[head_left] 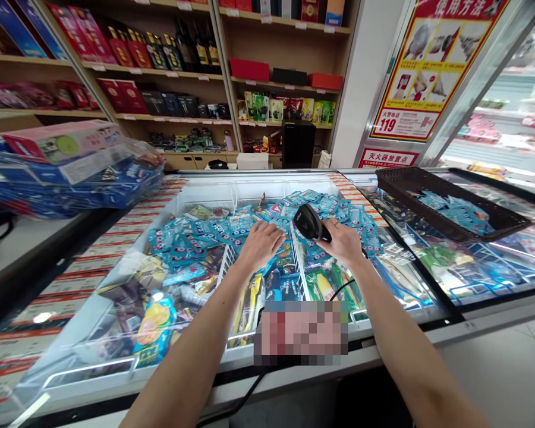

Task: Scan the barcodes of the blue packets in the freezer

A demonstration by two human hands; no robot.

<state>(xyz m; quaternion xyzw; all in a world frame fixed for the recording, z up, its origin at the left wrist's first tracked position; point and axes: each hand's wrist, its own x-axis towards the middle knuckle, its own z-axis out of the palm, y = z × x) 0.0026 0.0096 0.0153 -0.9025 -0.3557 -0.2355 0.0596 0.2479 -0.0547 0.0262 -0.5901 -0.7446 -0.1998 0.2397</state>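
My right hand (342, 239) is wrapped round the handle of a black barcode scanner (308, 222). Its head tilts toward the upper left, above the packets. To the left of it, my left hand (262, 242) is palm down with bent fingers at a small blue packet (274, 259); the fingertips are partly hidden. Many such blue packets (185, 235) lie in a loose band over the ice cream freezer (196, 193), around and beyond both hands. A black cable (341, 289) hangs below the right hand.
A dark plastic basket (428, 217) with more blue packets stands at the right. Plastic-wrapped boxes (66, 160) are stacked at the left. Wire dividers (299, 267) and wrapped ice creams (155, 327) show in the freezer. Shelves (156, 71) stand behind. A blurred patch (301, 333) covers the near edge.
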